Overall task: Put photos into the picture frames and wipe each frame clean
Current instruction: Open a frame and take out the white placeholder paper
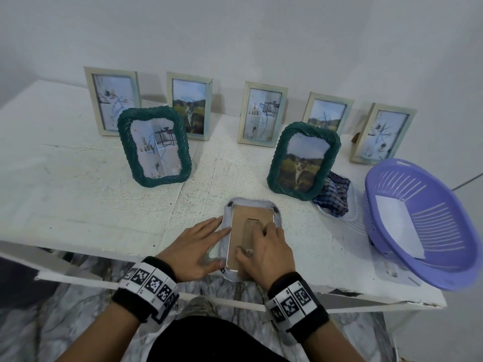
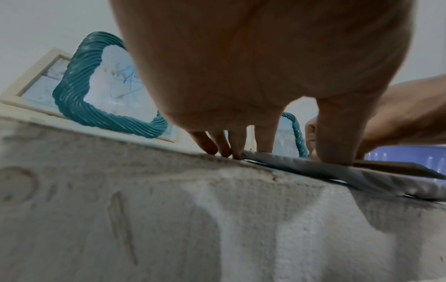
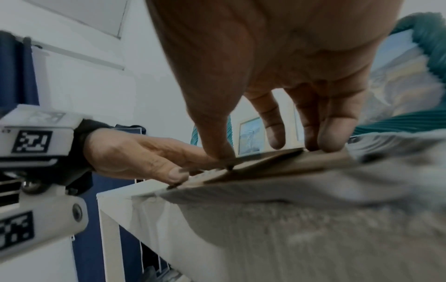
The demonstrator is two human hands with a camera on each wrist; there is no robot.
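Observation:
A grey picture frame point(image 1: 226, 226) lies face down at the white table's front edge, its brown backing board point(image 1: 241, 231) facing up. My left hand point(image 1: 206, 244) lies flat beside it, straight fingers point(image 2: 237, 150) touching the frame's left rim point(image 2: 289, 164) and the thumb on its near corner. My right hand point(image 1: 261, 244) presses on the backing board point(image 3: 277, 166). Its thumb tip point(image 3: 217, 152) bears on a small dark tab near the board's left edge, and its other fingers push on the stand flap. The frame's front is hidden.
Two teal woven frames point(image 1: 154, 145) point(image 1: 304, 160) stand upright mid-table with photos in them. Several pale wooden frames point(image 1: 262, 116) line the back. A purple basket point(image 1: 428, 259) holding white paper sits at the right, a plaid cloth point(image 1: 334, 197) beside it. The table edge point(image 1: 104, 280) is right under my wrists.

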